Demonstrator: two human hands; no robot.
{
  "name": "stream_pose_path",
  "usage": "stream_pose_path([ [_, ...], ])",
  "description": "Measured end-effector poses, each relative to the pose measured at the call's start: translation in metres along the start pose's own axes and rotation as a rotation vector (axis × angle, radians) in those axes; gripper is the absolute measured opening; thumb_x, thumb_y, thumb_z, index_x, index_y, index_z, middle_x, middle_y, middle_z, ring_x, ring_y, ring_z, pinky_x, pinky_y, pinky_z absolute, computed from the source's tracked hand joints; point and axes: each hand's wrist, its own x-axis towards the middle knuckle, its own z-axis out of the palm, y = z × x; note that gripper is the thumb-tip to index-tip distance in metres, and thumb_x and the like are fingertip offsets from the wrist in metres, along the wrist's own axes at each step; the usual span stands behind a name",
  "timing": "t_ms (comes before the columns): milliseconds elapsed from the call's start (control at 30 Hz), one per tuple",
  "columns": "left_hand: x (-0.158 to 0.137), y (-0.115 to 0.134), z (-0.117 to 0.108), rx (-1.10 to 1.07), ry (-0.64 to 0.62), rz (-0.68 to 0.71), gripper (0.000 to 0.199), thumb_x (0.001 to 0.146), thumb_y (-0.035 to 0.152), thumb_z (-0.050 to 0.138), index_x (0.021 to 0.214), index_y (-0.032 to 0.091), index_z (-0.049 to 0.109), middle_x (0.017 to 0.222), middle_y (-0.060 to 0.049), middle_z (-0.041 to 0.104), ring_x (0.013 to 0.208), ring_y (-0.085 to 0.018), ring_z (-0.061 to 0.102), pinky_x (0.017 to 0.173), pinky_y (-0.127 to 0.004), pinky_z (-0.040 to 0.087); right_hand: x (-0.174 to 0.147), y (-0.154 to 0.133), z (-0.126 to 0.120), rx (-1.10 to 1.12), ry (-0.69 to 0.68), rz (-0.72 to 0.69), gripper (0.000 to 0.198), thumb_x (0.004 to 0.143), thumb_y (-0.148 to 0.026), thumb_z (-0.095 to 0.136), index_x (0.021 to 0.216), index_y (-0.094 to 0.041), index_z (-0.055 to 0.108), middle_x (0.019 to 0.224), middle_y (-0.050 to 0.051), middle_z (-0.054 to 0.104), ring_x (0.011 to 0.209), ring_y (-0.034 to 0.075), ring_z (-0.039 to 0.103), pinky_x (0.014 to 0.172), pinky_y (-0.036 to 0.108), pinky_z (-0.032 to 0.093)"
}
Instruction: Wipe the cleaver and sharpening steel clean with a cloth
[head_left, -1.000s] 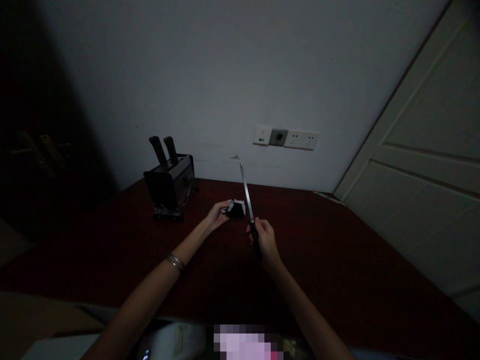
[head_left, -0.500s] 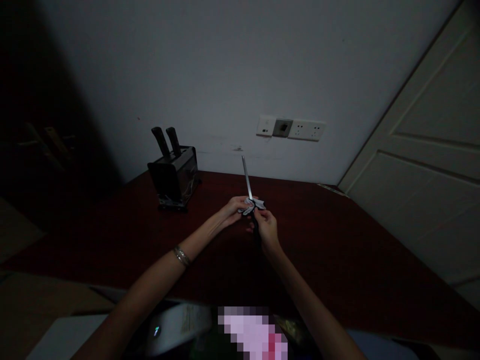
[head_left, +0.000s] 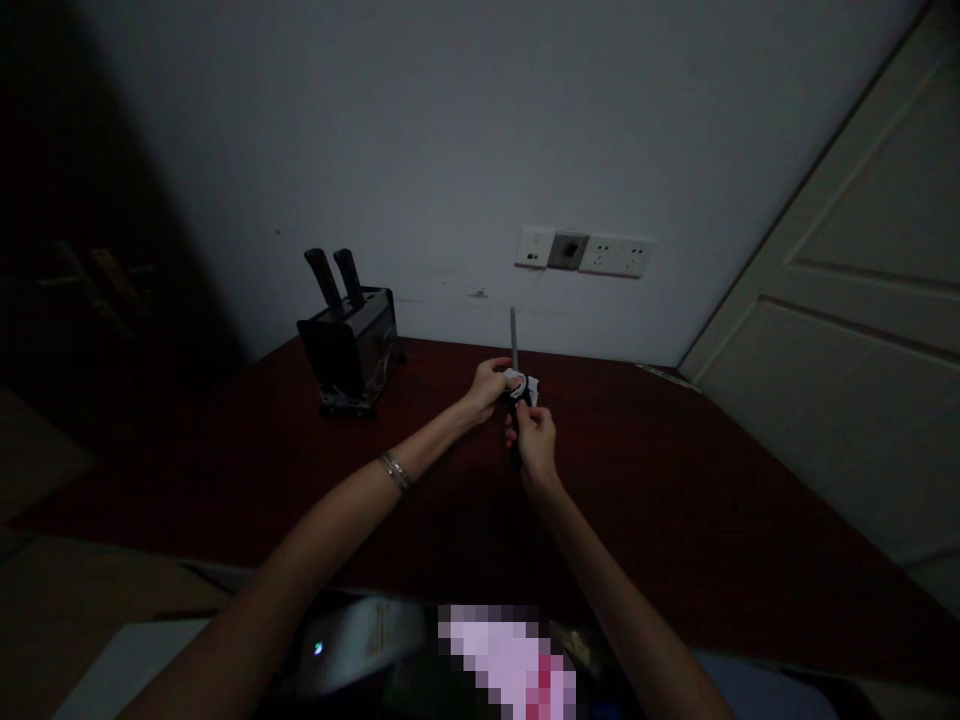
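Observation:
My right hand (head_left: pixel 537 440) is closed around the black handle of a knife (head_left: pixel 514 338), whose narrow steel blade points up and away toward the wall. My left hand (head_left: pixel 489 388) pinches a white cloth with dark edging (head_left: pixel 532 388) around the base of the blade, just above the right hand. The fingers behind the cloth are partly hidden. To the left stands a dark knife block (head_left: pixel 346 350) with two black handles sticking out of its top, apart from both hands.
The dark red tabletop (head_left: pixel 645 480) runs back to a grey wall with sockets (head_left: pixel 613 256). A panelled door (head_left: pixel 862 380) is at the right. Below the near table edge lie a pale object with a small light (head_left: pixel 360 640) and a blurred pink patch (head_left: pixel 502 650).
My left hand has moved right and slightly farther away with the cloth. The knife has swung from leaning left to nearly upright in view, still in my right hand.

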Motion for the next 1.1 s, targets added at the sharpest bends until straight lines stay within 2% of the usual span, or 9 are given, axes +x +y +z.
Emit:
stream_pose_path([
  [367,0.052,0.017,0.005,-0.048,0.054,-0.021,0.043,0.057,-0.006,0.051,0.098,0.007,0.054,0.054,0.0,0.057,0.049,-0.011,0.054,0.059,-0.025,0.041,-0.017,0.005,-0.009,0.024,-0.009,0.083,0.04,0.065,-0.052,0.063,0.073,-0.021,0.039,0.051,-0.009,0.052,0.033,0.004,0.039,0.03,0.015,0.031],
  [600,0.079,0.028,-0.001,-0.115,0.118,0.005,0.029,0.057,-0.008,0.05,0.08,0.009,0.057,0.049,0.002,0.053,0.047,-0.009,0.051,0.056,-0.023,0.04,-0.035,0.001,-0.011,0.008,-0.027,0.151,0.038,0.066,-0.05,0.063,0.072,-0.021,0.04,0.052,-0.008,0.052,0.034,0.004,0.039,0.031,0.015,0.031],
  [733,0.093,0.04,-0.009,-0.204,0.142,0.037,0.021,0.059,-0.006,0.052,0.073,0.009,0.057,0.05,0.002,0.053,0.048,-0.009,0.051,0.057,-0.022,0.041,-0.051,-0.001,-0.014,0.008,-0.055,0.19,0.036,0.067,-0.049,0.062,0.071,-0.02,0.04,0.053,-0.008,0.052,0.034,0.003,0.038,0.031,0.015,0.031],
  [833,0.101,0.057,-0.023,-0.289,0.162,0.063,0.015,0.064,-0.002,0.053,0.071,0.011,0.056,0.05,0.002,0.052,0.049,-0.008,0.05,0.059,-0.021,0.042,-0.061,-0.005,-0.017,-0.008,-0.108,0.183,0.033,0.07,-0.047,0.061,0.072,-0.02,0.042,0.056,-0.007,0.053,0.037,0.003,0.039,0.032,0.015,0.031],
  [900,0.1,0.064,-0.034,-0.333,0.135,0.059,0.012,0.068,0.001,0.052,0.071,0.011,0.056,0.053,0.001,0.053,0.052,-0.008,0.051,0.061,-0.021,0.044,-0.058,-0.011,-0.018,0.01,-0.126,0.176,0.033,0.07,-0.047,0.061,0.072,-0.019,0.043,0.057,-0.006,0.053,0.037,0.003,0.039,0.032,0.015,0.032],
  [967,0.092,0.064,-0.042,-0.349,0.053,0.019,0.01,0.069,0.002,0.052,0.07,0.011,0.057,0.058,-0.002,0.056,0.056,-0.009,0.053,0.063,-0.022,0.045,-0.049,-0.019,-0.016,0.055,-0.126,0.17,0.034,0.068,-0.047,0.063,0.072,-0.02,0.042,0.056,-0.007,0.053,0.036,0.003,0.038,0.032,0.015,0.032],
  [1100,0.059,0.04,-0.045,-0.334,-0.184,-0.104,0.008,0.068,0.004,0.054,0.071,0.007,0.061,0.064,-0.006,0.06,0.057,-0.013,0.053,0.062,-0.026,0.046,-0.021,-0.032,-0.008,0.092,-0.137,0.115,0.035,0.067,-0.046,0.064,0.071,-0.02,0.041,0.055,-0.007,0.053,0.036,0.003,0.038,0.032,0.015,0.031],
])
